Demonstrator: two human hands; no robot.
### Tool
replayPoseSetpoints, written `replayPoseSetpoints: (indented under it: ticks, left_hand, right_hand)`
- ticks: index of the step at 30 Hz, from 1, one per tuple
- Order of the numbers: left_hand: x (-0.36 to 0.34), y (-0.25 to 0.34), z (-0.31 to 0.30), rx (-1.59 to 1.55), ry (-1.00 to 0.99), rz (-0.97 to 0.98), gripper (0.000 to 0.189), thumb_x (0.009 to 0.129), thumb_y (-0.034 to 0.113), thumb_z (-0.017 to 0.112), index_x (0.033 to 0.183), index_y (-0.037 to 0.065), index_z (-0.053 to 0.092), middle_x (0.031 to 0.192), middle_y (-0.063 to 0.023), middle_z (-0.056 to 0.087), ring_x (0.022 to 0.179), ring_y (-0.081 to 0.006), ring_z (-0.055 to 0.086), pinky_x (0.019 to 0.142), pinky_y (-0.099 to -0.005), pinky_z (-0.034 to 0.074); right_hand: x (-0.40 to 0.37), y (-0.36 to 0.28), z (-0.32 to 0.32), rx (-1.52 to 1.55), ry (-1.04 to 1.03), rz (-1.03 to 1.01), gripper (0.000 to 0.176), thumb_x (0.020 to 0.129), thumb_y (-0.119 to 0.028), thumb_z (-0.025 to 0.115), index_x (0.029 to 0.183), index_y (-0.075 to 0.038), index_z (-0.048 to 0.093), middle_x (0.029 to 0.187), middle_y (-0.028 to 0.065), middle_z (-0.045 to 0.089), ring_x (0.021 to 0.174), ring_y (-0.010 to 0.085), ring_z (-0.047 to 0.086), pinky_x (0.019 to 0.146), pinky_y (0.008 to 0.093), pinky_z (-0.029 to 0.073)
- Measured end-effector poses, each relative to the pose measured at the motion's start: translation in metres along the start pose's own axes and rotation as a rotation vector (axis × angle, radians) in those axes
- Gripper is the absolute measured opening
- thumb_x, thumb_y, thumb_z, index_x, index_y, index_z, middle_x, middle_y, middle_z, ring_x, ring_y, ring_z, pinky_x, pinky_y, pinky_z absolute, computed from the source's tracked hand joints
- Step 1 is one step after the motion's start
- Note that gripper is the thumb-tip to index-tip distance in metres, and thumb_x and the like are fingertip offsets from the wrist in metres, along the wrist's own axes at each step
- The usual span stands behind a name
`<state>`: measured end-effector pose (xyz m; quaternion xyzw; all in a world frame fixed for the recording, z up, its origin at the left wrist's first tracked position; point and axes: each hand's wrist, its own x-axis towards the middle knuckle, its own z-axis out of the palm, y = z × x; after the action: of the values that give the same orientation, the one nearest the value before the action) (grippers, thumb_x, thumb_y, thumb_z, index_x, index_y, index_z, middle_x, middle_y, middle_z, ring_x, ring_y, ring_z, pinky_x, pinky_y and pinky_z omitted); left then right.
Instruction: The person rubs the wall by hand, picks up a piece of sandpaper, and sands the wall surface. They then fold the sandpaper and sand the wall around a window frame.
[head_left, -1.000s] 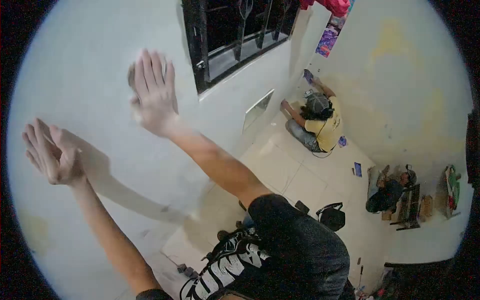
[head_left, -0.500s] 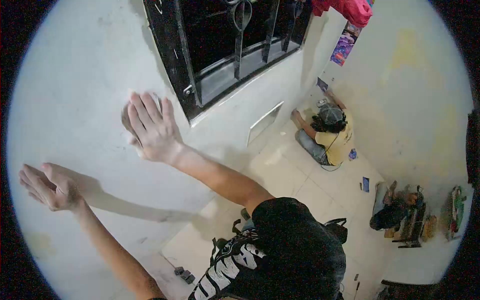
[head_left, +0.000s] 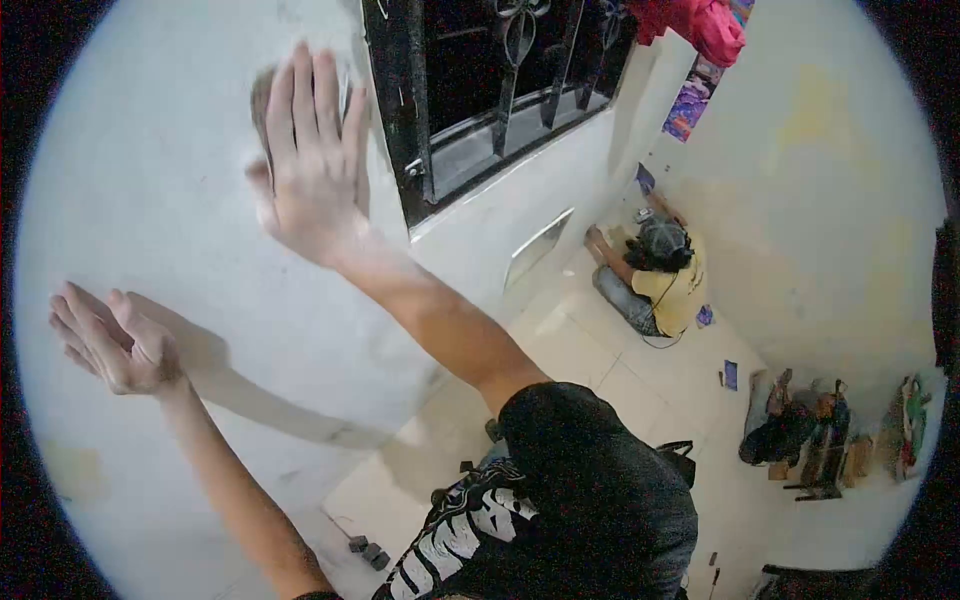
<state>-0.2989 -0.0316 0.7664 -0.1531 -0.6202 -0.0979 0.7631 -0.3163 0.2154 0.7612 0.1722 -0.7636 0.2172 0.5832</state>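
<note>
The white wall (head_left: 180, 220) took up most of the view, with a black barred window (head_left: 500, 80) up top and another person (head_left: 660, 275) crouched way off in the far corner of the floor (head_left: 620, 380). Right hand (head_left: 310, 170) was spread flat on the wall just beside the window frame, its grip pinning a grey pad (head_left: 262, 95) against the paint with only the pad's edge showing past the fingers. Left hand (head_left: 115, 345) was lower down, open and holding nothing, fingers against the wall.

A greyish pad (head_left: 261, 100), probably sandpaper, lies flat against the white wall (head_left: 150, 190), mostly hidden.
</note>
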Motion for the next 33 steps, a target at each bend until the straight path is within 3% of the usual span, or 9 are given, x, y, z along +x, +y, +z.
replayPoseSetpoints:
  ticks: [5,8,13,16,20,27,30,33]
  left_hand:
    - [-0.001,0.001,-0.001,0.016,-0.014,-0.011,0.043,0.090,0.022,0.062,0.130,0.005,0.060,0.136,-0.0116,0.058,0.135,-0.0253,0.045,0.115,-0.0427,0.021]
    - [-0.002,0.000,-0.001,-0.025,-0.005,0.000,0.041,0.091,0.021,0.062,0.130,0.006,0.061,0.136,-0.0111,0.058,0.136,-0.0244,0.045,0.115,-0.0427,0.021]
    - [0.000,0.005,-0.002,-0.023,0.002,-0.014,0.041,0.092,0.022,0.062,0.130,0.007,0.062,0.136,-0.0098,0.058,0.135,-0.0226,0.045,0.115,-0.0421,0.021]
    - [0.000,0.004,-0.002,-0.032,0.000,-0.024,0.041,0.091,0.023,0.062,0.130,0.008,0.062,0.136,-0.0094,0.058,0.135,-0.0226,0.046,0.114,-0.0423,0.022]
    - [0.000,0.002,-0.001,-0.013,0.013,0.006,0.041,0.091,0.023,0.062,0.129,0.009,0.062,0.136,-0.0094,0.058,0.135,-0.0234,0.046,0.114,-0.0422,0.022]
    - [-0.004,0.007,0.000,-0.015,-0.005,-0.015,0.041,0.090,0.019,0.062,0.129,0.007,0.062,0.136,-0.0103,0.058,0.135,-0.0239,0.045,0.115,-0.0417,0.021]
    - [-0.006,0.006,0.002,-0.030,-0.010,-0.018,0.042,0.089,0.016,0.063,0.130,0.006,0.061,0.136,-0.0106,0.057,0.136,-0.0237,0.045,0.115,-0.0415,0.021]
    - [-0.007,0.010,0.002,-0.033,-0.010,-0.033,0.042,0.089,0.015,0.063,0.130,0.007,0.061,0.136,-0.0105,0.057,0.136,-0.0233,0.045,0.115,-0.0415,0.020]
  right_hand:
    - [-0.050,0.000,0.012,-0.048,-0.116,-0.014,0.088,0.080,-0.023,0.062,0.146,0.014,0.017,0.155,0.0330,0.009,0.146,0.0467,0.006,0.113,0.0642,0.002]
    - [-0.017,-0.002,0.001,-0.009,-0.101,-0.028,0.087,0.081,-0.023,0.061,0.146,0.014,0.016,0.155,0.0326,0.009,0.146,0.0466,0.005,0.113,0.0640,0.002]
    - [0.052,-0.001,-0.006,-0.053,0.133,-0.055,0.087,0.081,-0.031,0.063,0.144,0.014,0.022,0.154,0.0324,0.015,0.145,0.0455,0.009,0.113,0.0633,0.007]
    - [0.034,0.000,0.003,0.003,0.075,-0.062,0.088,0.081,-0.022,0.061,0.146,0.014,0.015,0.155,0.0326,0.009,0.146,0.0473,0.005,0.112,0.0652,0.002]
    - [-0.037,-0.005,0.009,0.004,-0.127,-0.033,0.090,0.078,-0.022,0.063,0.146,0.014,0.016,0.155,0.0327,0.012,0.146,0.0473,0.004,0.112,0.0654,0.000]
    - [0.045,0.009,0.001,-0.003,0.044,-0.114,0.091,0.080,-0.023,0.063,0.147,0.012,0.014,0.155,0.0330,0.009,0.146,0.0454,0.005,0.112,0.0658,0.003]
    - [0.044,0.005,-0.009,-0.009,0.057,-0.080,0.088,0.080,-0.031,0.065,0.145,0.012,0.023,0.156,0.0305,0.012,0.146,0.0440,0.007,0.113,0.0645,0.005]
    - [0.005,0.009,0.002,-0.011,-0.099,-0.068,0.090,0.082,-0.024,0.062,0.148,0.011,0.012,0.155,0.0328,0.009,0.146,0.0452,0.004,0.112,0.0650,0.002]
